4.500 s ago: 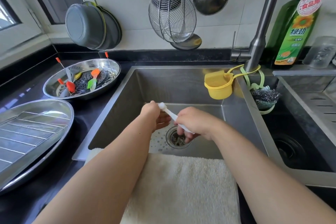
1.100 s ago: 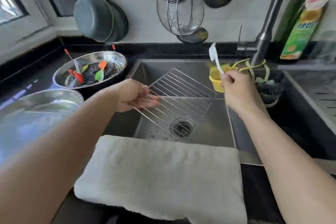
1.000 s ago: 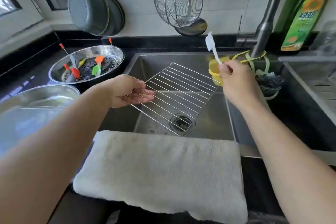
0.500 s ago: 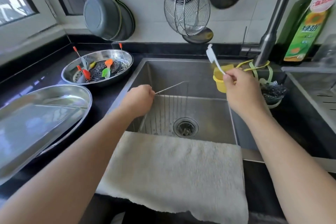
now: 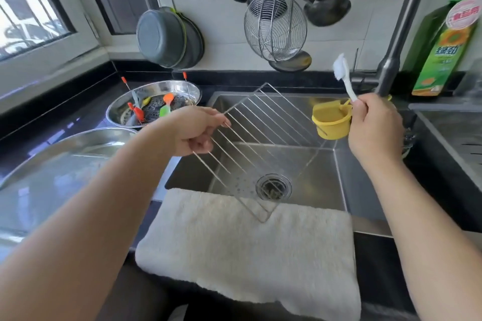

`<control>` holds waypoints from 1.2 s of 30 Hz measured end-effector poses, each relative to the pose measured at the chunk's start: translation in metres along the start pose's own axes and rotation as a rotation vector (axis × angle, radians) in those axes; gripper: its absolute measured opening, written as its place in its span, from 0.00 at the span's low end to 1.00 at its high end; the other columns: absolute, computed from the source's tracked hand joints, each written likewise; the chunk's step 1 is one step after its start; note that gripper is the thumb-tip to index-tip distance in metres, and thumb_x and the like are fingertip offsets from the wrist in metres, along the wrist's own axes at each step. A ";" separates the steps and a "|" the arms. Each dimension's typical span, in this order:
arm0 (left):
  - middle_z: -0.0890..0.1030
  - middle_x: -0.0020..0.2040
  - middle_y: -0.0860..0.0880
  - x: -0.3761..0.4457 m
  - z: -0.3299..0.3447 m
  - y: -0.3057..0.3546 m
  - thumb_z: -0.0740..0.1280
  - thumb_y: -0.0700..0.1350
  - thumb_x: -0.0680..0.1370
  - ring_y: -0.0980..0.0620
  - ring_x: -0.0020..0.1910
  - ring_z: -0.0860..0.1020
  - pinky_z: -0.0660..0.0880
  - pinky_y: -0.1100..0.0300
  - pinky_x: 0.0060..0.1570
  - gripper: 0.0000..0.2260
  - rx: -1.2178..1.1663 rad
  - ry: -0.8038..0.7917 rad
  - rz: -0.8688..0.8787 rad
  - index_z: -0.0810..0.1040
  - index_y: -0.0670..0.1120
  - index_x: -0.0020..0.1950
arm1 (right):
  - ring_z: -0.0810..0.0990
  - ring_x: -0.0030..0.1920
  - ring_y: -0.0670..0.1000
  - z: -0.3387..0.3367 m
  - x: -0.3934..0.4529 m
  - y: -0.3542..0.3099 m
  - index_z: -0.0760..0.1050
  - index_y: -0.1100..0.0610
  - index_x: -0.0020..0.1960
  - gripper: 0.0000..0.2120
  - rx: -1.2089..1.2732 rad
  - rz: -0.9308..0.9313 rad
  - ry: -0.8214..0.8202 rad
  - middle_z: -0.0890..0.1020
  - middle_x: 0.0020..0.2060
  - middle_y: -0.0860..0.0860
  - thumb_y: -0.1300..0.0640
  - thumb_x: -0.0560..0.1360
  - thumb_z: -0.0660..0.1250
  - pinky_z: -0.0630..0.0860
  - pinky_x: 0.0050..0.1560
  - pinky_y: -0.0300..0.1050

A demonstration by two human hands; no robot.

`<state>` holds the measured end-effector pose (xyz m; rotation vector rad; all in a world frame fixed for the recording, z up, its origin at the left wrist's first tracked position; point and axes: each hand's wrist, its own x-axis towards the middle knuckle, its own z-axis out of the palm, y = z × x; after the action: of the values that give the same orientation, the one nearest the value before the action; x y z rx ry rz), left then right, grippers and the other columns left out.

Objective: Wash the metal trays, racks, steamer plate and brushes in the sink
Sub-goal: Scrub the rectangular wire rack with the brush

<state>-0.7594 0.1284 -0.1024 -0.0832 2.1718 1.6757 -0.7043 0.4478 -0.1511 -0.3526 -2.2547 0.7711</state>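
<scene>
Your two forearms come in from the bottom corners, both bare right up to the frame edge, no sleeve showing. Your left hand [image 5: 194,129] is bare: no glove, no ring, no watch or band at the wrist. Your right hand [image 5: 374,126] is the same, ungloved, wrist uncovered. Fingernails are too blurred to tell anything about them.
</scene>
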 end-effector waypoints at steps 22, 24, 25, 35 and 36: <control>0.73 0.36 0.46 0.028 0.040 -0.090 0.56 0.53 0.84 0.39 0.39 0.73 0.67 0.53 0.39 0.21 0.897 0.649 0.382 0.63 0.49 0.32 | 0.80 0.54 0.61 0.055 -0.003 -0.102 0.72 0.45 0.73 0.25 -0.562 -0.387 -0.435 0.77 0.57 0.55 0.62 0.80 0.62 0.72 0.45 0.50; 0.74 0.36 0.46 0.028 0.040 -0.090 0.56 0.52 0.85 0.40 0.38 0.74 0.69 0.53 0.38 0.21 0.878 0.653 0.368 0.63 0.49 0.32 | 0.80 0.57 0.60 0.062 0.005 -0.110 0.73 0.47 0.72 0.23 -0.652 -0.354 -0.463 0.78 0.59 0.55 0.61 0.79 0.64 0.74 0.48 0.50; 0.74 0.36 0.46 0.027 0.040 -0.089 0.55 0.53 0.85 0.39 0.39 0.76 0.70 0.52 0.38 0.21 0.875 0.655 0.363 0.63 0.49 0.32 | 0.80 0.57 0.60 0.064 0.004 -0.114 0.74 0.47 0.71 0.21 -0.677 -0.346 -0.485 0.78 0.60 0.56 0.60 0.79 0.63 0.75 0.49 0.50; 0.71 0.36 0.48 0.023 0.038 -0.088 0.54 0.52 0.86 0.39 0.40 0.74 0.68 0.53 0.39 0.20 0.867 0.613 0.325 0.63 0.49 0.34 | 0.80 0.58 0.60 0.065 0.002 -0.116 0.75 0.45 0.71 0.21 -0.722 -0.343 -0.561 0.79 0.61 0.55 0.58 0.80 0.61 0.74 0.51 0.50; 0.72 0.36 0.47 0.023 0.037 -0.088 0.54 0.51 0.86 0.39 0.39 0.74 0.68 0.53 0.39 0.20 0.860 0.613 0.321 0.62 0.49 0.33 | 0.80 0.57 0.60 0.067 -0.005 -0.118 0.74 0.43 0.71 0.22 -0.708 -0.388 -0.598 0.79 0.60 0.55 0.58 0.79 0.61 0.73 0.49 0.49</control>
<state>-0.7459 0.1430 -0.1986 -0.0025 3.3354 0.7383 -0.7512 0.3249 -0.1185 0.0209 -2.9906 -0.1860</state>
